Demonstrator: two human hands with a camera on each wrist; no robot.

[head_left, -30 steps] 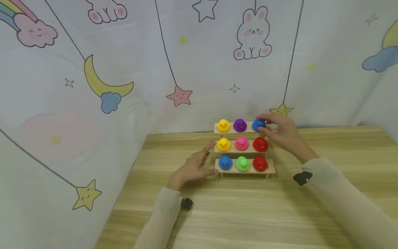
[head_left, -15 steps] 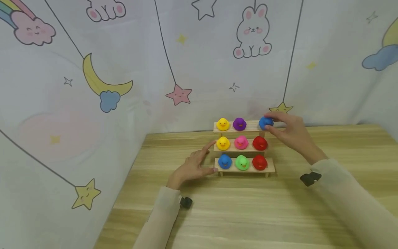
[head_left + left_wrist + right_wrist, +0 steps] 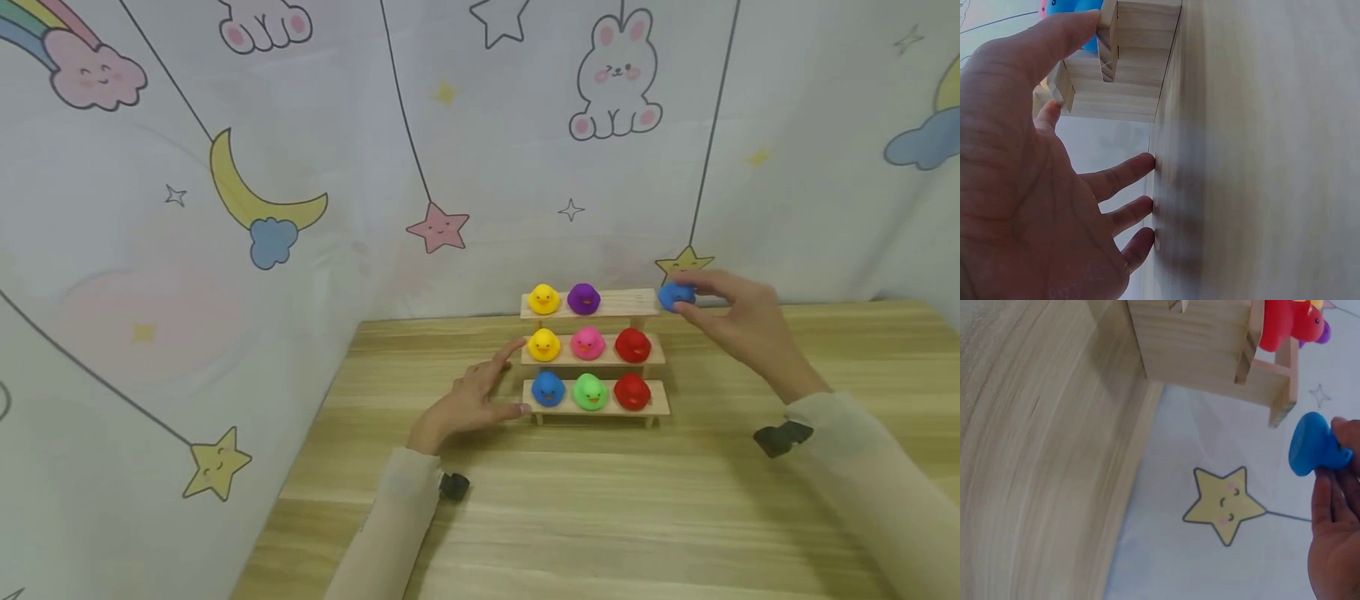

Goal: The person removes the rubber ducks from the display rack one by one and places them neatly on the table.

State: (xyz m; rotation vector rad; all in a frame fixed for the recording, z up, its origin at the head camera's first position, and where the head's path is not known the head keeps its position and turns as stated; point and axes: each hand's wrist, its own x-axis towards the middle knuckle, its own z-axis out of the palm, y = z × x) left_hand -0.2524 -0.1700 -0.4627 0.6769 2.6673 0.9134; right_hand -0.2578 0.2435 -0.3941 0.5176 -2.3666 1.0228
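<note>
My right hand (image 3: 757,333) pinches a blue rubber duck (image 3: 675,296) between thumb and fingers, just off the right end of the top step of a three-step wooden rack (image 3: 626,302). In the right wrist view the duck's flat base (image 3: 1300,445) shows, apart from the rack. At the rack's left side, my left hand (image 3: 468,404) rests with thumb at the bottom step and index finger at the middle one. Its other fingers (image 3: 1125,177) touch the tabletop. A yellow duck (image 3: 543,300) and a purple duck (image 3: 583,299) sit on the top step.
On the middle step stand a yellow, a pink (image 3: 587,342) and a red duck (image 3: 633,345). The bottom step bears a blue (image 3: 548,389), a green (image 3: 590,392) and a red duck (image 3: 632,392). A printed cloth (image 3: 510,167) hangs behind the wood-grain table (image 3: 570,508).
My right hand has taken the blue duck off the top step's right end and moved it rightward past the rack. The left hand has stayed in place; the view has shifted slightly.
</note>
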